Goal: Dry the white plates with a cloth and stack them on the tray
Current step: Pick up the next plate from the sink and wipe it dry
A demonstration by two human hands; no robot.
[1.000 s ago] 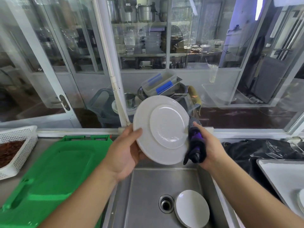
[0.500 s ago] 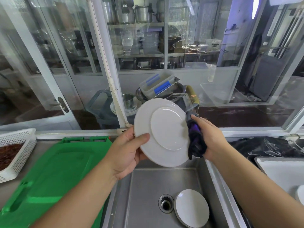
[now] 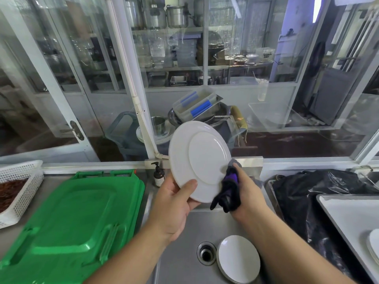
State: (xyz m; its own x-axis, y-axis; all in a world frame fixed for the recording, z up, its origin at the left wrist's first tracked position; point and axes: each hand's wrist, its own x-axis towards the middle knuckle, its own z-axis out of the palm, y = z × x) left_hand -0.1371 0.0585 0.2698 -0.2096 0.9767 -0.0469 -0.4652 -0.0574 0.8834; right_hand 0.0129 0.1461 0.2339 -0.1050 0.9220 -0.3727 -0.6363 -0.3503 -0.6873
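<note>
While the left hand (image 3: 174, 203) grips the lower rim of a white plate (image 3: 200, 159) held tilted above the sink (image 3: 184, 253), the right hand (image 3: 244, 193) clutches a dark purple cloth (image 3: 228, 191) against the plate's right edge. More white plates (image 3: 239, 258) lie stacked in the sink beside the drain (image 3: 206, 253). A green lid (image 3: 71, 218) covers the worktop to the left, beside a white basket (image 3: 20, 191); a soap bottle (image 3: 159, 175) stands behind. At far right sit a black bag (image 3: 311, 193) and the tray (image 3: 348, 218).

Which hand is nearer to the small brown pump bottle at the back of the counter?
The left. The left hand grips the plate just right of the pump bottle; the right hand, holding the cloth, is farther right, beyond the plate.
</note>
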